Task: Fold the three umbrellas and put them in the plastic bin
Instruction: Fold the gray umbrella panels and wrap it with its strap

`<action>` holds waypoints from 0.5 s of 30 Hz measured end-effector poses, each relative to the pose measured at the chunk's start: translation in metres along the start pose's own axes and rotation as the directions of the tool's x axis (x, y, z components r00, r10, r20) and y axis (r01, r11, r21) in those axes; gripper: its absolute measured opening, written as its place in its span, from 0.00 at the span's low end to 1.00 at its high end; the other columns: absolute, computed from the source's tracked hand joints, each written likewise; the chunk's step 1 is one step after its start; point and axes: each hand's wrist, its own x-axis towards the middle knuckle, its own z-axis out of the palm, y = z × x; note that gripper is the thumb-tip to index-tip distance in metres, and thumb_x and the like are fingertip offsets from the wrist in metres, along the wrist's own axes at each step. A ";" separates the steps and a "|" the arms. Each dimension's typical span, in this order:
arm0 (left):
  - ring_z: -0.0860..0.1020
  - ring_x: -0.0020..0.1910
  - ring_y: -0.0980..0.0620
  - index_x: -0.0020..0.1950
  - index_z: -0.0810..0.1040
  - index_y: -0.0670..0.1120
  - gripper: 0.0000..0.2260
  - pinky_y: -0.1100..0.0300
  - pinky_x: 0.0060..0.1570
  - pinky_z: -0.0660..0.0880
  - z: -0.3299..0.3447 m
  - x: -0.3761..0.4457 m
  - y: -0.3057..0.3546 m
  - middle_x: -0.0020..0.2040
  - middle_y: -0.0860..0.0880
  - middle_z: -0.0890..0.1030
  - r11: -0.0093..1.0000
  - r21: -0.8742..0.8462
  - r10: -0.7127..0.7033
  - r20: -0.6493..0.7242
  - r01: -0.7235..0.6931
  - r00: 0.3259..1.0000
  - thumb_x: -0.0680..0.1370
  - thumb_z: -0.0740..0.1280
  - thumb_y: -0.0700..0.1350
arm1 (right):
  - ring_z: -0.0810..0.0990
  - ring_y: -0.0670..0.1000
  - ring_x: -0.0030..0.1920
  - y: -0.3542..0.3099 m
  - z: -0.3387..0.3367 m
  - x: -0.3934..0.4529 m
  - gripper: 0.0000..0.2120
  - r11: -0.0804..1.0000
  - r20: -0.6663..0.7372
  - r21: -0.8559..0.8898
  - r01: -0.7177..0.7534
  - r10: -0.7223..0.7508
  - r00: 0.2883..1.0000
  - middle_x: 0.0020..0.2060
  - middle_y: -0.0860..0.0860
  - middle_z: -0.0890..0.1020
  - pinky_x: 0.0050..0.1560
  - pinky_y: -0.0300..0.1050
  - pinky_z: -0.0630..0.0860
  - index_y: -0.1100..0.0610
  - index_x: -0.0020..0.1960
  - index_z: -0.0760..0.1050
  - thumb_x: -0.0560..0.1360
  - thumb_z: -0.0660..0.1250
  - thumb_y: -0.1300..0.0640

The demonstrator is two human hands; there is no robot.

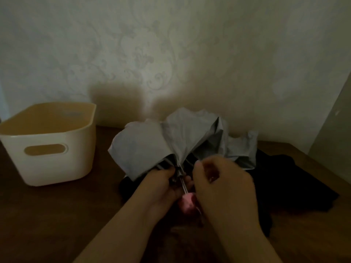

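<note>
A pale grey umbrella (167, 141) with a pink handle (188, 203) lies half collapsed at the table's middle, its canopy bunched toward the wall. My left hand (163, 185) grips the ribs and shaft just above the handle. My right hand (218, 179) hovers beside it with curled fingers, pinching at the canopy edge or a rib, blurred. Dark umbrella fabric (284, 183) lies spread under and right of the grey one. The cream plastic bin (47, 164) stands at the left with nothing visible in it.
The brown wooden table (57, 215) runs to a patterned wall (171, 54) close behind. A pale panel (334, 130) stands at the right edge. The scene is dim.
</note>
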 end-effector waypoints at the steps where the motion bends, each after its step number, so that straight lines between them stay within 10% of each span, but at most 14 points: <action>1: 0.75 0.37 0.45 0.52 0.73 0.35 0.09 0.61 0.24 0.78 -0.001 0.002 0.000 0.43 0.38 0.76 1.000 -0.005 -0.002 -0.039 0.002 0.999 0.81 0.55 0.37 | 0.76 0.42 0.41 0.006 -0.003 0.004 0.08 0.994 -0.112 0.062 0.088 -0.080 0.991 0.42 0.41 0.77 0.43 0.35 0.74 0.50 0.45 0.76 0.76 0.61 0.48; 6: 0.66 0.18 0.55 0.40 0.68 0.39 0.12 0.72 0.16 0.62 0.000 0.003 0.001 0.30 0.45 0.67 0.998 0.005 -0.058 -0.088 0.059 0.994 0.82 0.52 0.38 | 0.56 0.47 0.73 0.034 -0.005 0.024 0.23 0.932 0.017 -0.028 0.362 -0.362 0.932 0.70 0.41 0.64 0.73 0.38 0.50 0.49 0.72 0.64 0.79 0.55 0.61; 9: 0.64 0.14 0.57 0.41 0.66 0.39 0.11 0.72 0.14 0.59 0.004 0.002 0.002 0.32 0.46 0.65 0.998 -0.004 -0.060 -0.069 0.060 0.996 0.82 0.51 0.37 | 0.48 0.48 0.75 0.041 0.000 0.029 0.22 0.956 0.241 -0.184 0.229 -0.181 0.953 0.75 0.42 0.56 0.73 0.48 0.45 0.44 0.75 0.55 0.82 0.49 0.54; 12: 0.64 0.14 0.58 0.40 0.66 0.39 0.11 0.72 0.14 0.58 0.007 0.002 0.003 0.33 0.45 0.66 0.999 -0.007 -0.046 -0.038 0.045 0.998 0.81 0.51 0.37 | 0.63 0.50 0.67 0.044 0.003 0.028 0.18 0.990 0.341 -0.134 0.032 0.016 0.940 0.68 0.51 0.70 0.70 0.43 0.54 0.52 0.70 0.67 0.82 0.51 0.52; 15: 0.64 0.15 0.57 0.41 0.66 0.39 0.10 0.72 0.14 0.59 0.009 -0.001 0.004 0.32 0.45 0.67 1.000 -0.010 -0.015 0.008 0.016 1.000 0.81 0.51 0.36 | 0.64 0.54 0.64 0.045 0.004 0.023 0.18 0.976 0.265 -0.186 -0.116 0.164 0.950 0.65 0.53 0.64 0.67 0.45 0.59 0.47 0.66 0.72 0.80 0.55 0.45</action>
